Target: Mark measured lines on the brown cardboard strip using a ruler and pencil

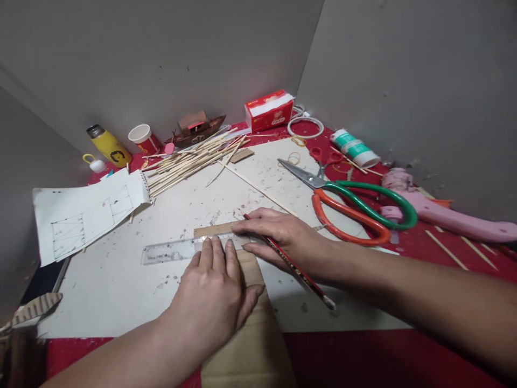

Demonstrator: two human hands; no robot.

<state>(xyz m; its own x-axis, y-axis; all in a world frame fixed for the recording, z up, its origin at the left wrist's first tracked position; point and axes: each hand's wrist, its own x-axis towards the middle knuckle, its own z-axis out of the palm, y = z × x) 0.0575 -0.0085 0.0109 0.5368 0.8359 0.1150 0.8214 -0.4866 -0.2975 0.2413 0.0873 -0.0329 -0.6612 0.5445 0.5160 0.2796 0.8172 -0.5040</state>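
Observation:
My left hand (210, 291) lies flat, fingers stretched out, pressing on a clear plastic ruler (167, 251) and the upper part of a brown cardboard piece (250, 345). The ruler lies across the cardboard's far end. Just beyond it shows a narrow brown strip (212, 229); whether it belongs to the same cardboard I cannot tell. My right hand (293, 237) has a red and black pencil (297, 269) tucked in it, tilted, with the blunt end toward me. Its fingertips touch the ruler's right part and the strip, hiding them there.
Large scissors (339, 188) with green and orange handles lie right of centre. Behind are a pile of wooden sticks (194, 161), a model boat (197, 129), a paper cup (144, 140), a yellow bottle (109, 145) and a tissue pack (270, 112). A drawn sheet (92, 215) is left; a pink tool (452, 213) is right.

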